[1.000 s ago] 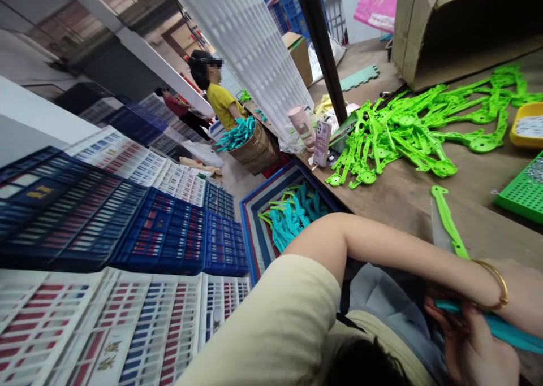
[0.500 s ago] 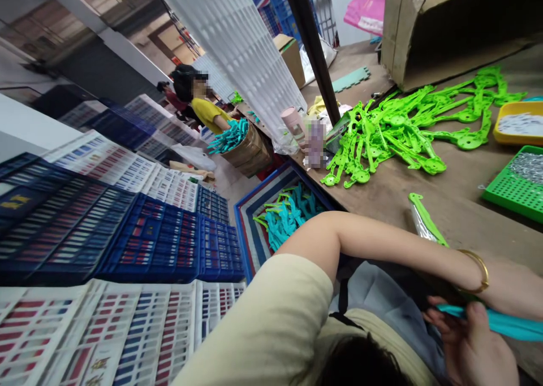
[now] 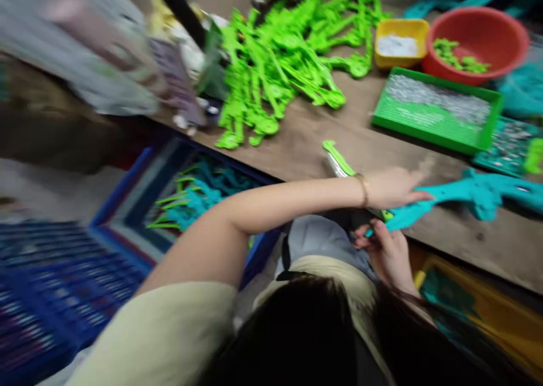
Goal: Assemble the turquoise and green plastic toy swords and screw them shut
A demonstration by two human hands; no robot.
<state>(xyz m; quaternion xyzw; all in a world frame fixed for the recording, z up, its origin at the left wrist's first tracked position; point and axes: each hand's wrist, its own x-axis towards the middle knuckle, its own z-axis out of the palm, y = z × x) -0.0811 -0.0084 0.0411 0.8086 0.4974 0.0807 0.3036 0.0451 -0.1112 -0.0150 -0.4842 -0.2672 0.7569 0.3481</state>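
A long teal plastic part (image 3: 449, 194) lies slantwise over the table's front edge, its near end narrow and its far end knobby. My right hand (image 3: 390, 253) pinches the near end between thumb and fingers. Just above, my left hand (image 3: 392, 187), with a bracelet at the wrist, reaches across; its thumb lies at the teal part and its blurred fingers stretch out apart from the thumb. By the left wrist, a slim lime-green and silvery piece (image 3: 339, 160) is partly covered by the forearm.
Lime-green plastic parts (image 3: 275, 64) are heaped on the table. Further right stand a yellow tub (image 3: 382, 58), a red bowl (image 3: 509, 41) and a green tray (image 3: 424, 137) of small metal pieces. A blue crate (image 3: 106, 211) holds teal and green parts below; a yellow bin (image 3: 504, 312) sits under the edge.
The view has swung right and down, bringing the bowl, the trays and my left hand into sight. My right hand still grips the teal part.
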